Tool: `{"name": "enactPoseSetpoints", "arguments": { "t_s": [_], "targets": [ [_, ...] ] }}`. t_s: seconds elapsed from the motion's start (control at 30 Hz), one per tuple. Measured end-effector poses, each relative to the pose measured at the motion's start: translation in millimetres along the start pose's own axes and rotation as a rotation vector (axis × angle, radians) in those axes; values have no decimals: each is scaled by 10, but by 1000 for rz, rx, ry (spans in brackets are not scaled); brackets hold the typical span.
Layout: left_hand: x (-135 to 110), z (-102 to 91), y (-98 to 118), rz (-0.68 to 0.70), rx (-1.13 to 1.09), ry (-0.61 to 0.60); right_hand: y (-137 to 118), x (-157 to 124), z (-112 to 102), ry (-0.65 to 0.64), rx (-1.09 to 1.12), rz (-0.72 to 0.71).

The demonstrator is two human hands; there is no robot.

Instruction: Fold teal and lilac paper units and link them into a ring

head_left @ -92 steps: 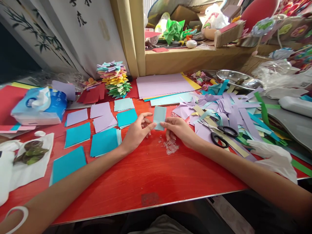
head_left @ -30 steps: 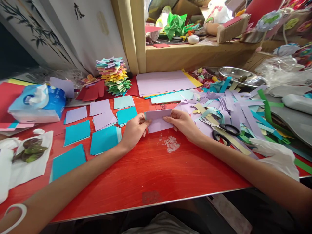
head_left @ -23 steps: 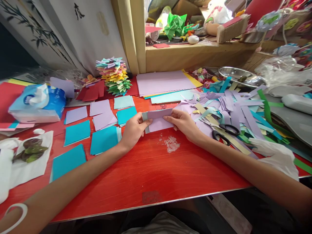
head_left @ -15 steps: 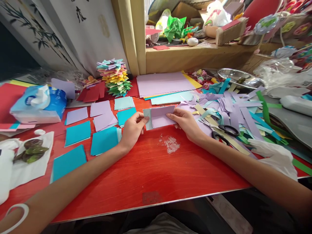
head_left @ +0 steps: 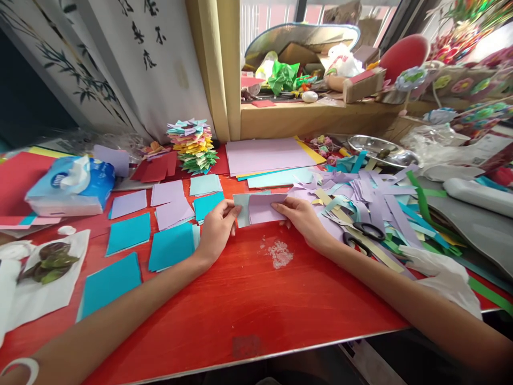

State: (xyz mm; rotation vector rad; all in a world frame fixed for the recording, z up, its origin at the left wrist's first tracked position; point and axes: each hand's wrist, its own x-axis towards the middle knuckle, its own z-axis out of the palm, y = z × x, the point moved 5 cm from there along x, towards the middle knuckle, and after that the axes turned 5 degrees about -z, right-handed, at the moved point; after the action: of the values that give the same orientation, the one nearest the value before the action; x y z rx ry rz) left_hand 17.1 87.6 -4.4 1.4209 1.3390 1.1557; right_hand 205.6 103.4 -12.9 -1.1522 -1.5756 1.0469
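Between my two hands, above the red table, are sheets of paper: a lilac piece lying over a pale blue piece. My left hand pinches the pale blue end, thumb in front. At the other end my right hand grips the lilac edge, its thumb pressed on the face. To the left lie stacks of cut squares, among them teal ones and lilac ones. Scissors with black handles rest beside my right forearm.
Paper strips are heaped at the right, near a metal bowl. Large lilac sheets lie at the back beside a folded-paper tower. A tissue pack stands left, behind leaves on white paper.
The camera view has tilted up, so the scene sits lower and more of the window shows. Both hands keep their hold on the papers, with little other movement.
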Motion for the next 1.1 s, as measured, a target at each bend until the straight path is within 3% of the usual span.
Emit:
{"name": "enactPoseSetpoints", "arguments": {
  "t_s": [0.3, 0.5, 0.6, 0.7, 0.8, 0.83, 0.9, 0.97, 1.1],
  "targets": [
    [15, -181, -19, 11, -207, 254, -60, 227, -339, 102, -211, -80],
    [17, -176, 4, -24, -260, 215, 40, 429, -170, -43, -403, -141],
    [15, -141, 17, -44, -251, 161, 48, 509, -94, 8, -471, -174],
    [-8, -105, 23, -60, -218, 102, -69, 435, -81, 145, -481, -215],
    [-56, -62, 36, -64, -174, 44, -228, 179, -15, 190, -411, -235],
    [-73, -39, 43, -65, -158, 15, -265, 80, 42, 143, -352, -231],
    [-104, 15, 65, -54, -101, -54, -281, -96, 205, -46, -29, -158],
    [-122, 64, 102, -6, 34, -110, -261, -216, 306, -123, 172, -52],
    [-122, 86, 168, 107, 226, -106, -205, -242, 285, -68, 265, 43]
  ]
}}
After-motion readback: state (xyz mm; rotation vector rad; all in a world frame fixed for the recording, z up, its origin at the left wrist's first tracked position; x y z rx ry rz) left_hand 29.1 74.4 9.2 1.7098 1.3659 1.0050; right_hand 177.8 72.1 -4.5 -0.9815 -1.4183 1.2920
